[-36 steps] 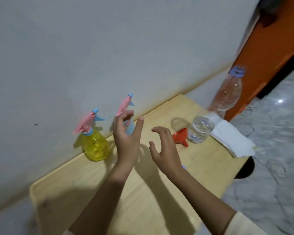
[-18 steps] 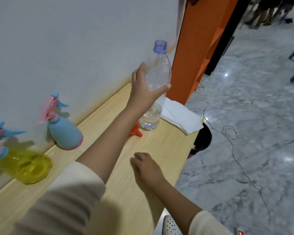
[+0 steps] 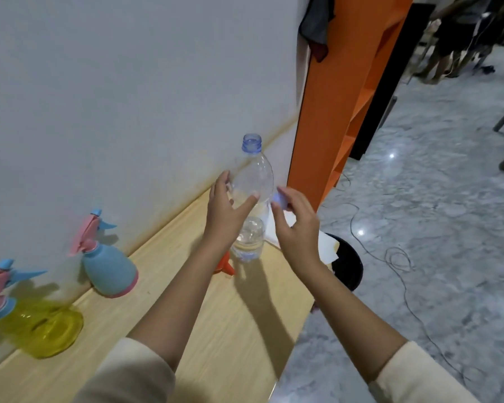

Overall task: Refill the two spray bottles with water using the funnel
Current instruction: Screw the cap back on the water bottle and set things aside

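A clear plastic water bottle [image 3: 255, 173] stands upright on the wooden table [image 3: 216, 330], its blue neck uncapped and a little water at the bottom. My left hand [image 3: 226, 212] grips its middle. My right hand [image 3: 297, 228] is just right of the bottle, pinching a small blue cap [image 3: 277, 197] in its fingertips. A red funnel [image 3: 224, 264] lies on the table beside the bottle's base, partly hidden by my left wrist. A blue spray bottle [image 3: 111, 269] and a yellow spray bottle [image 3: 41, 330], both with pink triggers, stand by the wall at the left.
White paper [image 3: 326, 248] lies at the table's right end, over a black round object [image 3: 349, 266] below. An orange shelf [image 3: 332, 112] stands beyond the table. Cables [image 3: 396, 257] trail on the marble floor to the right. The wall runs along the table's far side.
My left hand went from near the spray bottles to the water bottle and gripped it. My right hand rose from the table with the cap to beside the bottle. The view swung right.
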Demonstrator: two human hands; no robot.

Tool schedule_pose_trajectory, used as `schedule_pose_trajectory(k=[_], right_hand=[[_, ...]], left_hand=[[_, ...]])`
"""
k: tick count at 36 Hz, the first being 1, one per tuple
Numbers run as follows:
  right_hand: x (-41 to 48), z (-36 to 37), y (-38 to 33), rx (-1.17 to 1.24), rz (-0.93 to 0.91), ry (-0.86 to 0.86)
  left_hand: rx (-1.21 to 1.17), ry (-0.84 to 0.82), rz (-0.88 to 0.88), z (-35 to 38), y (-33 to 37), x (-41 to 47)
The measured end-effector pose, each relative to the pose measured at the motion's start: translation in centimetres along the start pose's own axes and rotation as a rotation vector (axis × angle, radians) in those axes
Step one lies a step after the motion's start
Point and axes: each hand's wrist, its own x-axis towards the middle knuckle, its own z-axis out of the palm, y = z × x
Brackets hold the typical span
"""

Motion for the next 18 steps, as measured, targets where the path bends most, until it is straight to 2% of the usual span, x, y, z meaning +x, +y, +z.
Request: schedule_pose_trajectory(k=[3,6,10,18], right_hand=[[5.1,-0.5,-2.8,0.050,-0.113,0.005],[8.4,0.0,-4.6,0.043,-0.170,-0.103],[10.2,0.7,-5.1,-0.059,-0.221,-0.265],[12.3,0.5,-4.9,-0.161,-0.346,-0.434]], left_hand=[[0.032,-0.006,-0.020,0.0,0.9,0.3],[0.116,-0.032,-0.016,0.2,2.0,0.5],[0.146,-0.061,-0.050,0.4,2.8,0.8],[0.201,-0.100,-0.076,0.7,2.9,1.1]])
